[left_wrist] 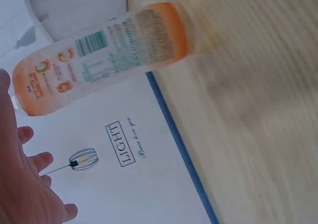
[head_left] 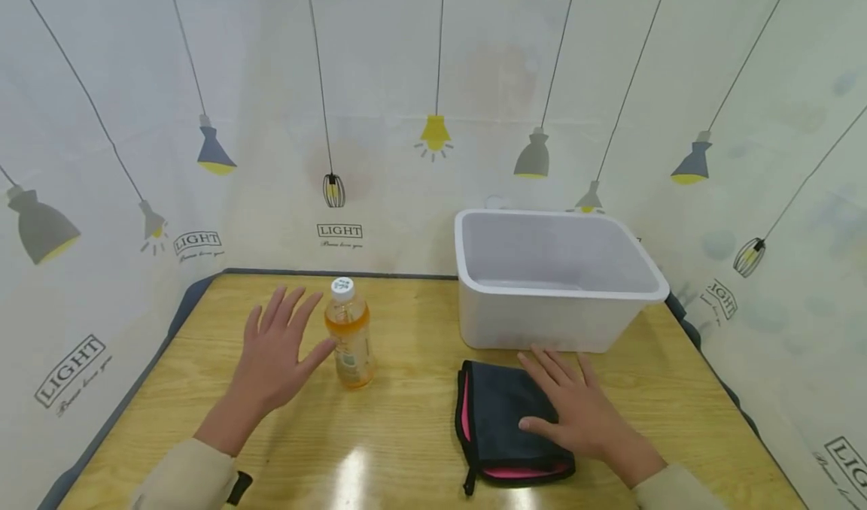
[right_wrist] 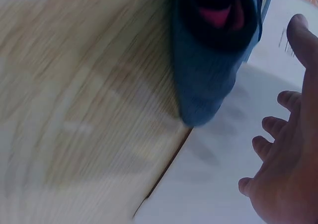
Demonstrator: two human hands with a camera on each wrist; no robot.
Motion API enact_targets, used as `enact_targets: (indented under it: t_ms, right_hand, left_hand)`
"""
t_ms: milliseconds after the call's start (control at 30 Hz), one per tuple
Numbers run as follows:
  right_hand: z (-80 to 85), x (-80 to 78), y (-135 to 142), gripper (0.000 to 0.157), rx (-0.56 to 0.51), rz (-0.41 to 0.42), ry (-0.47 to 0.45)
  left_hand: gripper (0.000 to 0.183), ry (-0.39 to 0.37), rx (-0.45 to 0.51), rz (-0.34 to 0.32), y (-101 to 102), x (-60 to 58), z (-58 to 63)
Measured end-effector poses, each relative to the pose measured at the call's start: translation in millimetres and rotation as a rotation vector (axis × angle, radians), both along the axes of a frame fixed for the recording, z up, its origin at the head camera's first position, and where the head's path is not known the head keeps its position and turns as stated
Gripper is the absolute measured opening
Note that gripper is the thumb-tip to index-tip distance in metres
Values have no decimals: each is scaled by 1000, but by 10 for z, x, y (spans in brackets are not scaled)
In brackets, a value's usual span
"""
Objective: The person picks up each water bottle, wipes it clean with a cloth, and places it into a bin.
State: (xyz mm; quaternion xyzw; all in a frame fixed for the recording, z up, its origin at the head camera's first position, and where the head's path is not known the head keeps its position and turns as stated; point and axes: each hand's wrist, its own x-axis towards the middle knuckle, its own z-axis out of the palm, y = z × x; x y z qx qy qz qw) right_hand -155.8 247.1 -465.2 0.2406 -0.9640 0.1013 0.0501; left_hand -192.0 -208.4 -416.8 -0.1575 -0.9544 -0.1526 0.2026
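Observation:
In the head view my left hand (head_left: 276, 359) is spread beside a clear bottle (head_left: 352, 348) of orange drink with a white cap, standing upright on the table. The left wrist view shows the bottle's printed label with a barcode, and the fingers are not wrapped around it. My right hand (head_left: 576, 408) hovers with spread fingers over the right side of a dark zippered pouch (head_left: 508, 412) with pink lining along its edges. In the right wrist view a gap shows between the hand and the pouch (right_wrist: 203, 85). Neither hand holds anything.
A white plastic bin (head_left: 542, 318) stands at the back right, just behind the pouch, its open top facing up. The wooden table (head_left: 406, 435) meets a pale backdrop (head_left: 379, 141) printed with hanging lamps at the back and both sides.

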Motion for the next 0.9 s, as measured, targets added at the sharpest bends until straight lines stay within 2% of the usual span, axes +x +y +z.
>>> enact_targets:
  t_ms: [133,400,533,700,900]
  right_hand:
    - [7,-4,-149,88,-8,37,-26]
    - [21,-15,-389,89,-6,114,-12]
    - [-34,-1,-474,89,7,160,-25]
    - [-162,64,-554,90,68,227,-104]
    - [-284,148,-645,87,176,235,-151]
  left_hand:
    - [72,3,18,-10,96,-66,90]
    - [72,9,63,-22,250,-167,266]
    - [72,4,86,-19,293,-224,297]
    - [70,-7,107,-22,326,-272,307]
    - [63,6,111,-30,344,-283,288]
